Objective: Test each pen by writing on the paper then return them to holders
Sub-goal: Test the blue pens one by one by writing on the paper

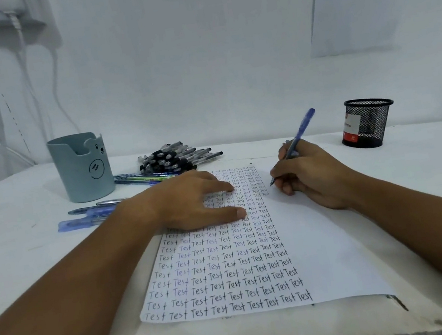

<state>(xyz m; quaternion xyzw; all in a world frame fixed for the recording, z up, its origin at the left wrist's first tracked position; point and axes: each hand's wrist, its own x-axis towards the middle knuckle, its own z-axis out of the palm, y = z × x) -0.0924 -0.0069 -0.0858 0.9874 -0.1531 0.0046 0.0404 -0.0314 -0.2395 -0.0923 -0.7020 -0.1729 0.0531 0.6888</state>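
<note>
White table [386, 171]: left hand [190, 200] flat, fingers straight, pinning paper [327, 252]; right hand [309, 174] fingers pinch blue pen [299, 134], tip at next blank spot.

Two bare forearms reach forward from the bottom corners of the view. The left hand [190, 200] lies flat, palm down, fingers straight and slightly spread, pointing right. The right hand [309, 174] is curled in a writing grip, thumb and fingers pinching a blue pen [296, 141], its tip pointing down and left, wrist resting low.
</note>
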